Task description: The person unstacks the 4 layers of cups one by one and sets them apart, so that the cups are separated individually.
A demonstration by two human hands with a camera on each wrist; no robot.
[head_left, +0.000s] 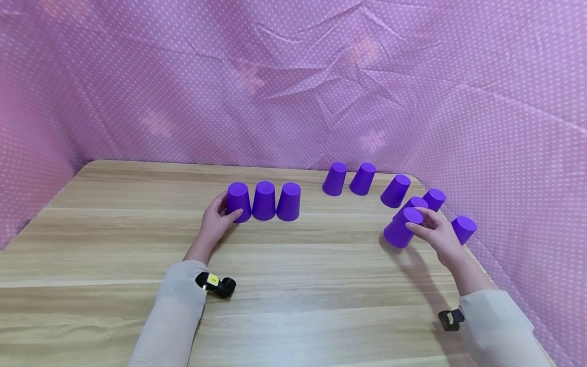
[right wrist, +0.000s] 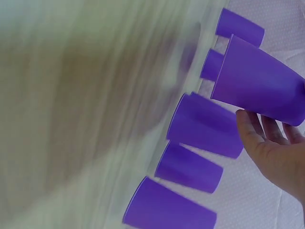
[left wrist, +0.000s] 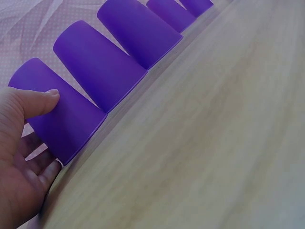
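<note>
Three upside-down purple cups stand side by side at the table's middle: a left one (head_left: 239,200), a middle one (head_left: 264,201) and a right one (head_left: 289,202). My left hand (head_left: 217,219) grips the left cup, thumb (left wrist: 40,102) on its near side and fingers around the far side. On the right, my right hand (head_left: 437,237) holds another upside-down purple cup (right wrist: 262,81) near its closed end. In the right wrist view this cup is raised off the table, and its shadow (right wrist: 189,52) falls on the wood.
Several more upside-down purple cups stand singly in a curve from the back cup (head_left: 335,179) to one by the right edge (head_left: 463,229), behind my right hand. The wooden table (head_left: 293,285) meets pink dotted cloth (head_left: 293,92) at its back and right.
</note>
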